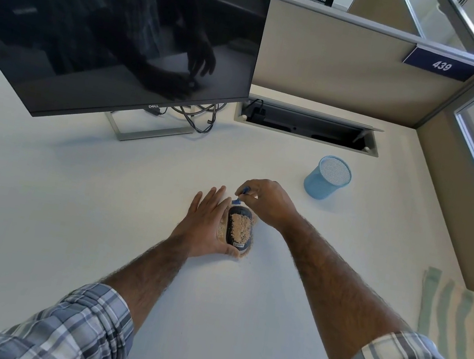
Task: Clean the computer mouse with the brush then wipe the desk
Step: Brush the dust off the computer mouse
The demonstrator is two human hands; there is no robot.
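a black computer mouse (pixel 239 227) sits on the white desk (pixel 72 183), near the middle, its top covered by a patch of tan, sandy crumbs; more of the same grit lies on the desk along both its sides. the left hand (pixel 206 224) lies flat against the mouse's left side, fingers stretched forward and together, thumb curled round the near end – it braces the mouse rather than gripping it. the right hand (pixel 267 203) hovers just beyond the mouse's far end, fingers pinched closed on a small blue brush (pixel 241 195) (only bits of it show between the fingers), whose blue tip points down at the front edge of the mouse; whether it touches i cannot tell. both forearms are bare, with plaid sleeves (pixel 73 327) rolled up near the elbows.

to the right and farther back stands a blue mesh pen cup (pixel 327 178), well apart from the hands. a striped green-and-cream cloth (pixel 453 322) lies at the desk's right edge. a dark dell monitor (pixel 114 24) stands at the back left, cables (pixel 199 116) trailing behind its stand toward an open cable tray (pixel 307 125) – beyond it a beige partition with a sign reading 439 (pixel 441 65).
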